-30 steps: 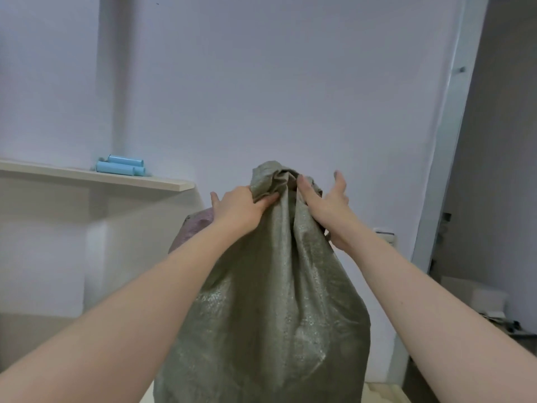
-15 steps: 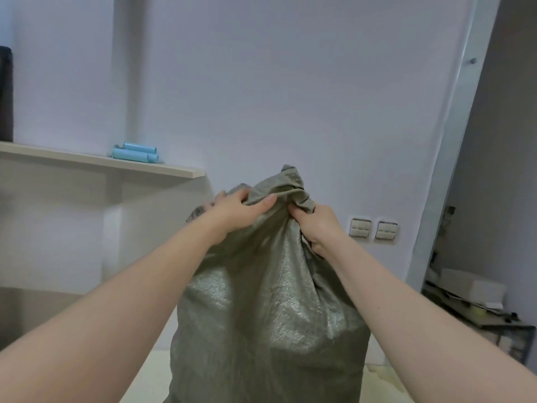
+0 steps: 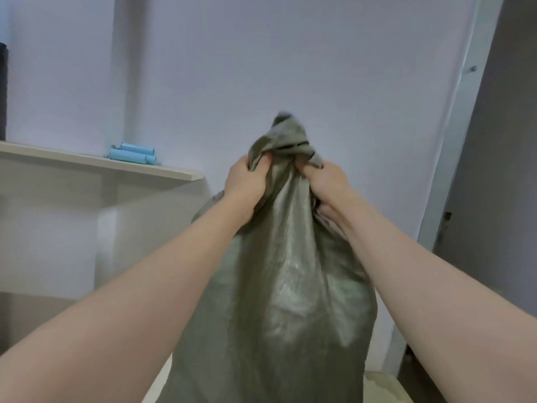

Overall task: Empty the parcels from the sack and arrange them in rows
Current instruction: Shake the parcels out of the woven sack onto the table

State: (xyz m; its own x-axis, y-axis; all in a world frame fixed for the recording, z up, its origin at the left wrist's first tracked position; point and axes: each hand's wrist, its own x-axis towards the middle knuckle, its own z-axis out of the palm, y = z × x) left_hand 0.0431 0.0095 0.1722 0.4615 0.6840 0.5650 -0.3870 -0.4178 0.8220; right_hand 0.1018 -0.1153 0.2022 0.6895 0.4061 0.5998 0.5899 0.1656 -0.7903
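Note:
A grey-green woven sack (image 3: 279, 301) hangs full and bulging in the middle of the head view, its bunched end pointing up. My left hand (image 3: 244, 181) grips the bunched fabric on its left side. My right hand (image 3: 325, 181) grips the same bunch on its right side, fingers curled into the cloth. Both arms reach forward and up at chest height. No parcels show; whatever is inside stays hidden by the sack. The sack's lower end runs out of the frame's bottom edge.
A pale wooden shelf (image 3: 96, 164) juts from the wall at left, with light-blue rolls (image 3: 132, 154) lying on it. A white wall stands behind. A door frame (image 3: 453, 141) and grey door lie at right. A light surface (image 3: 383, 388) shows below.
Both hands have closed tighter on the sack's bunched end, the right hand going from spread fingers to a full grip. The sack's top has been lifted higher.

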